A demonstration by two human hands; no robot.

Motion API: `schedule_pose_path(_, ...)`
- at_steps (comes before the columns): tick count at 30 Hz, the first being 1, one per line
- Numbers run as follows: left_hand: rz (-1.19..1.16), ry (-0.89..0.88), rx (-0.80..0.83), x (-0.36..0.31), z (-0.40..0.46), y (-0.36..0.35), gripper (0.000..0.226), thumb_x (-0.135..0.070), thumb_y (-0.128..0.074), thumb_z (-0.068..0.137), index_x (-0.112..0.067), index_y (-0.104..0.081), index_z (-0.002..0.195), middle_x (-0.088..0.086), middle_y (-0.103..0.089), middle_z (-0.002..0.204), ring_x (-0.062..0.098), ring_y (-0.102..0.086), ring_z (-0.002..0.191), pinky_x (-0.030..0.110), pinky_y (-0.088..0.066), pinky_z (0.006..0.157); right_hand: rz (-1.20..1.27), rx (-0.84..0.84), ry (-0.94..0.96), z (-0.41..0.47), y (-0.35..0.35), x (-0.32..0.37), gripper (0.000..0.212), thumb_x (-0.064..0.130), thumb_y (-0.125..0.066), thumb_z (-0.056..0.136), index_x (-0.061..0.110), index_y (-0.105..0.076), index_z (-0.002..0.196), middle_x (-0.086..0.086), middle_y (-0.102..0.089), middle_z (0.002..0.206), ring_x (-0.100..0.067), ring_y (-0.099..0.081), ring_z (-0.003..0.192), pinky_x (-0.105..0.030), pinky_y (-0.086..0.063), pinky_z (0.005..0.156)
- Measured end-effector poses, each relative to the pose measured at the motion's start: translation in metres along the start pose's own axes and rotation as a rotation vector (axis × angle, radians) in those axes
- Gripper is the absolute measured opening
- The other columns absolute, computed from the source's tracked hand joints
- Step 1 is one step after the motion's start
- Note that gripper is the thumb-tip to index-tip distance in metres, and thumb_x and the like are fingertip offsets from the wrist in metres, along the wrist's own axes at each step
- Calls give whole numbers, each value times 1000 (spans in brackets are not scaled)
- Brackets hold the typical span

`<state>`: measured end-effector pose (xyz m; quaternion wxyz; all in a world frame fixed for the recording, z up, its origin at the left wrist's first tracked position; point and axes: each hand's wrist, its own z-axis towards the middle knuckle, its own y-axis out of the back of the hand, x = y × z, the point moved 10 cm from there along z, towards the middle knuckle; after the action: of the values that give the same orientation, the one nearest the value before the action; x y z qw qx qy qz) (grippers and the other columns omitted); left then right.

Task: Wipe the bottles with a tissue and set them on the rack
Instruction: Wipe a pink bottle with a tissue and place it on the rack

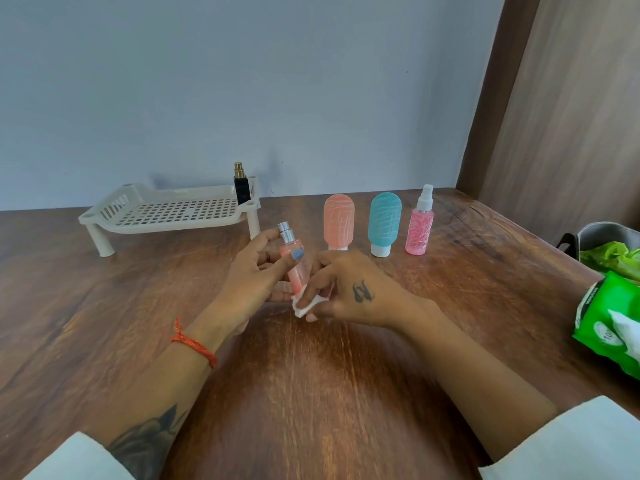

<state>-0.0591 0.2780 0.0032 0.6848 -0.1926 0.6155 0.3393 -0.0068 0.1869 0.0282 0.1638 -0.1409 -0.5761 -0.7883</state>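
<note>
My left hand [252, 271] grips a slim pink spray bottle [293, 268] with a silver top, tilted above the table. My right hand [349, 289] pinches a small white tissue [303, 304] against the bottle's lower end. A cream perforated rack [166, 209] stands at the back left, with a black bottle with a gold cap [241, 185] on its right rear corner. Right of the rack stand an orange tube bottle [338, 221], a teal tube bottle [385, 221] and a pink spray bottle with a white pump [419, 223].
A green pack of wipes [609, 327] lies at the table's right edge, a white wipe sticking out. Behind it sits a metal bin [602, 233] lined with a green bag. A wall runs along the table's far edge; a wooden panel stands at right.
</note>
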Motion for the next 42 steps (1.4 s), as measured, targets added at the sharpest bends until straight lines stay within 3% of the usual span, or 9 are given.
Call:
schedule_pose_path(4,-44,6,4,0,-1,-1,51,-21,-61,87,-24,-44,135,13,-62,108,23,-71,78,32,-59,59,-47,102,-33,-4,-1,-8,19,15,-73,75,24,-74,93,10,-59,89,-2,-54,77,-15,-45,65)
schedule_pose_path(7,-86,9,21,0,0,-2,53,-20,-61,87,-24,-43,137,13,-62,112,22,-72,79,32,-59,60,24,-169,-62,-3,29,-16,16,12,-72,75,21,-74,88,6,-65,85,-6,-60,75,-29,-54,70)
schedule_pose_path(10,-114,2,54,0,-1,-6,52,-20,-59,88,-24,-42,137,10,-64,113,20,-72,84,32,-59,63,139,-392,-84,-6,46,-19,14,12,-73,75,19,-70,87,4,-65,85,-6,-61,76,-24,-54,69)
schedule_pose_path(13,-126,-2,71,0,0,-8,52,-19,-58,89,-25,-42,138,9,-66,111,18,-71,86,32,-59,65,146,-282,-99,-3,29,-18,15,13,-74,74,21,-69,85,12,-57,83,-2,-58,75,-17,-49,66)
schedule_pose_path(22,-96,-18,118,0,0,-9,49,-20,-55,90,-28,-44,137,9,-62,115,21,-67,98,34,-59,74,168,85,-173,-7,4,-27,20,4,-75,68,21,-73,76,15,-62,83,-6,-61,80,-22,-53,73)
schedule_pose_path(24,-119,-16,131,0,0,-11,48,-18,-54,91,-28,-45,136,6,-64,111,20,-68,97,34,-59,74,234,-30,-190,-7,18,-31,20,-1,-72,69,17,-73,78,14,-64,79,-2,-62,73,-15,-51,66)
schedule_pose_path(27,-156,-8,154,0,-1,-15,43,-14,-52,93,-32,-46,132,1,-68,105,17,-70,92,30,-58,65,267,-420,-134,-11,54,-25,18,-2,-71,73,15,-71,80,10,-64,79,-4,-63,72,-12,-51,66)
schedule_pose_path(29,-158,-16,163,-2,-2,-16,40,-14,-52,93,-38,-48,124,-2,-69,103,14,-71,88,27,-57,62,268,-483,-92,-10,54,-18,18,-1,-70,74,16,-69,80,5,-64,82,-7,-63,74,-11,-50,66)
schedule_pose_path(42,-113,-24,155,-3,-2,-12,38,-17,-50,94,-40,-48,124,6,-64,114,20,-69,94,29,-58,65,141,47,-171,-7,9,-29,21,0,-72,69,19,-72,76,6,-66,83,-11,-62,78,-29,-55,75)
